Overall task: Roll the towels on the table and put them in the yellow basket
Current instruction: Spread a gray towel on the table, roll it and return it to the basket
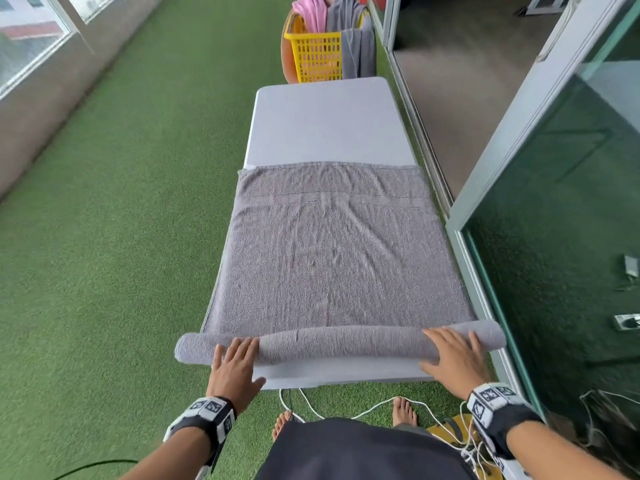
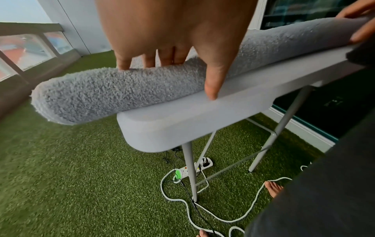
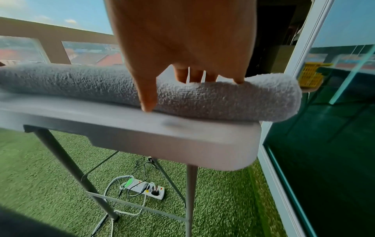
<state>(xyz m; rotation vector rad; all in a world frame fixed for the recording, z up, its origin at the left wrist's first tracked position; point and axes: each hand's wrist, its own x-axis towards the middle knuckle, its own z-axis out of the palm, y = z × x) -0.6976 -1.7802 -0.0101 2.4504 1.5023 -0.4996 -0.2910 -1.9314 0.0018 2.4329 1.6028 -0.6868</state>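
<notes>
Here nubby grey towel (image 1: 332, 258), near end rolled cylindrical.

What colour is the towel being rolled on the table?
Grey. The towel shows best in the head view, spread over the table.

Right hand (image 3: 182, 40): palm down over the towel roll (image 3: 223, 99), straight fingers resting along its top, thumb down the near side to the bench (image 3: 142, 136)
Towel roll: grey, lying along the near edge of the bench, right end poking past the corner
Under the bench: power strip (image 3: 150, 189) with cables on green turf (image 3: 40, 176)
Far right: yellow basket (image 3: 310, 75), well apart
</notes>
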